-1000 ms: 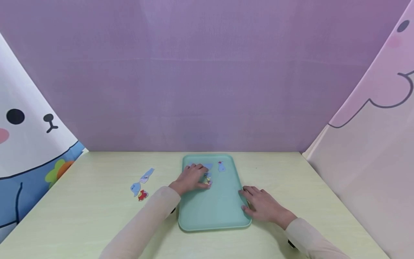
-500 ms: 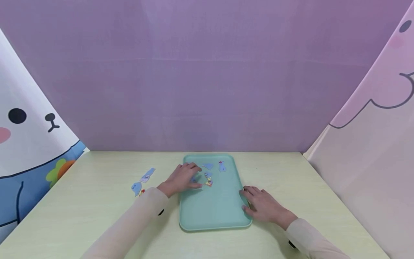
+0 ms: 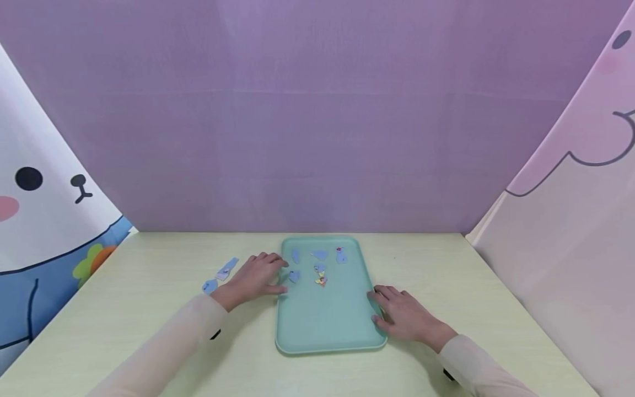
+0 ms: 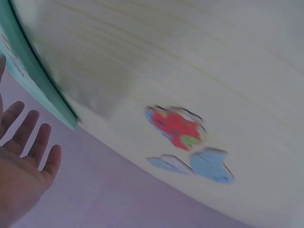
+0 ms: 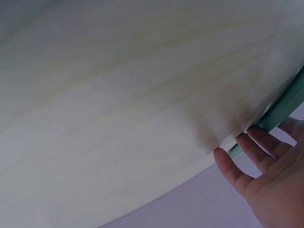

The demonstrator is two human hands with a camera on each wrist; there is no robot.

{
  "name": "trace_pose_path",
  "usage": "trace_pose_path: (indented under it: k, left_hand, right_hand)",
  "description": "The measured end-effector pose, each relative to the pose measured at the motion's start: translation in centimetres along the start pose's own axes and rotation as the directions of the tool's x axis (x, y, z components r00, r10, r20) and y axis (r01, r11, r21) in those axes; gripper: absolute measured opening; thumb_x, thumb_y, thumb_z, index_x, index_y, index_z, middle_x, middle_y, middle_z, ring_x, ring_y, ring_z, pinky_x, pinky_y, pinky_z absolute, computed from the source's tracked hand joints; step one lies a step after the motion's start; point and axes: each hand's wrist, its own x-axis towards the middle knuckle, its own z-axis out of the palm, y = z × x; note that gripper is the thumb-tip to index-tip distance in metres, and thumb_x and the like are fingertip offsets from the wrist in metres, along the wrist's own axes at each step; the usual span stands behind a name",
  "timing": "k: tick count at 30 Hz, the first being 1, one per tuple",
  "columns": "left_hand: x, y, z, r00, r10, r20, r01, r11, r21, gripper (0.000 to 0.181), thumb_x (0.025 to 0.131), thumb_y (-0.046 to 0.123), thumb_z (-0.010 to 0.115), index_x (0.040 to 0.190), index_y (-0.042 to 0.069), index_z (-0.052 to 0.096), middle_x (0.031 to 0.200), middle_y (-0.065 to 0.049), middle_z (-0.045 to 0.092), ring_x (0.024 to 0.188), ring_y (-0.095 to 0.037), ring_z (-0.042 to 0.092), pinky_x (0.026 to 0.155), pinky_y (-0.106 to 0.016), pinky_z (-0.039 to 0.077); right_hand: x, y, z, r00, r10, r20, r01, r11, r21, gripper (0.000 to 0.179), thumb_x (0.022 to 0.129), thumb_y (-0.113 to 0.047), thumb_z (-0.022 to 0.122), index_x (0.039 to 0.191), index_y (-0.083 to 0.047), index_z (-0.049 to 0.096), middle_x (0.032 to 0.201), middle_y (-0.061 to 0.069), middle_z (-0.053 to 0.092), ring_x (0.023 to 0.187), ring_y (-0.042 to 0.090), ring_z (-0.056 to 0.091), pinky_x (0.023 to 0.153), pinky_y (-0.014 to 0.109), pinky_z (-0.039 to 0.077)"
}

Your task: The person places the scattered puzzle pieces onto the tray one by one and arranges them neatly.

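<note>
A green tray lies on the table, with several flat printed puzzle pieces in its far half, such as a blue piece at the left and a colourful piece in the middle. My left hand hovers at the tray's left edge, fingers extended and holding nothing. Against the tray's right rim rests my right hand, its fingers relaxed at the edge. Left of the tray lie a long blue piece, a rounded blue piece and a red piece, which my sleeve hides in the head view.
The pale wooden table ends at a purple backdrop. Cartoon-printed cloths hang on both sides, a white bear cloth at the left and a pink and white cloth at the right.
My left hand has drawn back leftward from above the tray's pieces to its left edge, uncovering them. The left sleeve now covers the red piece. My right hand has stayed put.
</note>
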Motion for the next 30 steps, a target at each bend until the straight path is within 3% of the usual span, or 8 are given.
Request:
trace_pose_path:
  k: [9,22,30]
  left_hand:
    - [-2.7,-1.6,-1.5,1.000,0.024,-0.004,-0.024,0.999,0.044,0.053,0.073,0.042,0.072,0.115,0.011,0.060,0.115,-0.007,0.058,0.103,-0.029,0.054,0.083,-0.047,0.044]
    - [-5.9,-4.3,-1.9,1.000,0.005,-0.002,-0.005,0.998,0.070,0.051,0.070,0.039,0.075,0.111,0.012,0.061,0.110,-0.006,0.060,0.104,-0.030,0.055,0.079,-0.046,0.045]
    - [-7.3,-5.5,-2.3,1.000,-0.002,-0.018,0.003,0.998,0.070,0.046,0.069,0.034,0.077,0.106,0.011,0.064,0.106,-0.005,0.062,0.088,-0.022,0.056,0.070,-0.041,0.046]
  right_hand:
    - [0.0,0.1,0.1,1.000,-0.005,-0.011,0.005,1.000,0.002,0.051,0.088,-0.036,0.053,0.130,-0.007,0.049,0.131,0.015,0.049,0.120,0.032,0.047,0.086,0.052,0.043]
    - [0.0,0.0,0.1,1.000,0.001,-0.007,-0.001,1.000,0.012,0.051,0.089,-0.036,0.052,0.130,-0.007,0.048,0.132,0.015,0.048,0.121,0.032,0.046,0.087,0.052,0.043]
    - [0.0,0.0,0.0,1.000,0.002,0.002,-0.002,1.000,0.006,0.052,0.089,-0.037,0.052,0.131,-0.007,0.047,0.132,0.015,0.047,0.121,0.032,0.045,0.088,0.052,0.043]
